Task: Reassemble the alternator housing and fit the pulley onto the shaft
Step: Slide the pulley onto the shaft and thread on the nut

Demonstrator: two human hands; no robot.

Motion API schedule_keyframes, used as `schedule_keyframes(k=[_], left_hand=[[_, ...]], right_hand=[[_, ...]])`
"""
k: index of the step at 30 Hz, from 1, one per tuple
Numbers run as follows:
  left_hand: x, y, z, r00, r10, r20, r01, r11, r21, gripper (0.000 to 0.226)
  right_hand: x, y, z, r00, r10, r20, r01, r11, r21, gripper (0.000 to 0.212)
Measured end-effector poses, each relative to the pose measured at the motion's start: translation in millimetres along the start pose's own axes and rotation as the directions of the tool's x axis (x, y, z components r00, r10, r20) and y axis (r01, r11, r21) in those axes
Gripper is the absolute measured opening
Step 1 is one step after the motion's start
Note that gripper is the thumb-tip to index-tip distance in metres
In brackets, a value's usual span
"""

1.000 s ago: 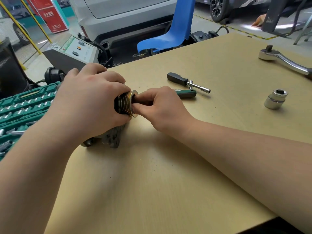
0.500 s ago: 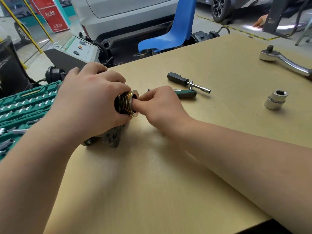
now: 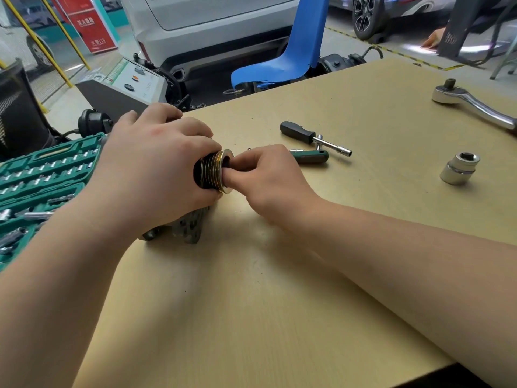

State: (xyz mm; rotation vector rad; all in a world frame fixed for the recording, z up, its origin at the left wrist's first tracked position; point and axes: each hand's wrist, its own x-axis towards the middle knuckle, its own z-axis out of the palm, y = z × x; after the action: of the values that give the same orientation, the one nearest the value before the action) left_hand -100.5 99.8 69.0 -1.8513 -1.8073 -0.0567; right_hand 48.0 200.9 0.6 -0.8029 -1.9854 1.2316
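Head view, workpiece: the alternator housing [image 3: 187, 229] lies on its side on the table [image 3: 279, 303], its shaft end pointing to the person's right; most of the body is hidden under the left hand.
Head view, pulley: the grooved pulley [image 3: 213, 172] sits at the shaft end, its brass-coloured rim facing the right hand.
Head view, left hand: the left hand [image 3: 156, 169] wraps over the housing, fingers curled round the pulley grooves, gripping it against rotation.
Head view, right hand: the right hand [image 3: 268, 177] pinches with thumb and fingertips inside the pulley bore; what it pinches, probably a nut, is hidden.
Head view, step in hand (judgement): hand-starting the pulley fastener on the shaft.
Head view, method: keep the pulley square to the shaft, turn with light finger force, and back off if the thread binds.
Head view, tools for final tightening: socket [image 3: 460, 168] and ratchet [image 3: 472, 103] lie well apart to the right; screwdriver [image 3: 313, 138] lies near the right hand.
Head view, risk: cross-threading if forced.
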Motion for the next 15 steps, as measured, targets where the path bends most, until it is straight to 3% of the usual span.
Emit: schedule_keyframes(k=[3, 5, 11, 15], left_hand=[[0.6, 0.1, 0.3, 1.000, -0.007, 0.011, 0.007, 1.000, 0.014, 0.052], [1.0, 0.0, 0.1, 1.000, -0.010, 0.017, 0.010, 1.000, 0.019, 0.052], [0.9, 0.4, 0.7, 1.000, -0.010, 0.024, 0.009, 1.000, 0.013, 0.054], [0.3, 0.4, 0.6, 0.999, -0.026, 0.035, 0.025, 0.999, 0.024, 0.055]], right_hand=[[1.3, -5.4, 1.1, 0.965, 0.260, 0.039, -0.263, 0.954, 0.146, 0.024], [1.1, -7.1, -0.9, 0.942, 0.328, 0.071, -0.336, 0.917, 0.216, 0.027], [-7.9, -9.2, -13.0, 0.989, 0.142, 0.044, -0.140, 0.989, -0.039, 0.032], [-23.0, -11.5, -59.0, 0.985, 0.080, 0.152, -0.014, 0.920, -0.392, 0.022]])
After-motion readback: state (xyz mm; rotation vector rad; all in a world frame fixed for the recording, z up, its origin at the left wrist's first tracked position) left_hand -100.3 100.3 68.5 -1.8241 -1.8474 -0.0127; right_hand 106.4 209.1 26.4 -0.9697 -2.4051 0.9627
